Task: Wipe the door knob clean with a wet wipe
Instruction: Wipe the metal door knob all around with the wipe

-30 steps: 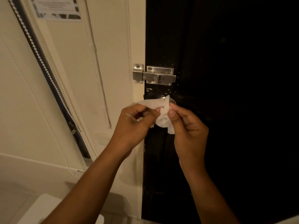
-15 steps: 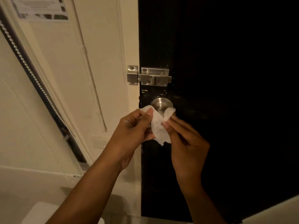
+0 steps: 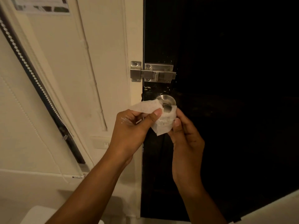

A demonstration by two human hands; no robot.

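Dark door (image 3: 226,110), knob (image 3: 166,101) near its left edge. Wipe (image 3: 163,123) pinched taut between left hand (image 3: 129,130) and right hand (image 3: 186,139), just below knob; right nearer.

From my feed this looks like the inside of a home or rented room, at its entrance. I see a dark wooden door (image 3: 226,78) with a round steel knob (image 3: 165,101) and a steel slide bolt (image 3: 153,73) fixed across to a cream-painted frame (image 3: 134,38). To the left, a window blind (image 3: 40,88) with a bead chain, a wall switch (image 3: 101,142), and a printed notice (image 3: 42,4) taped high on the wall.
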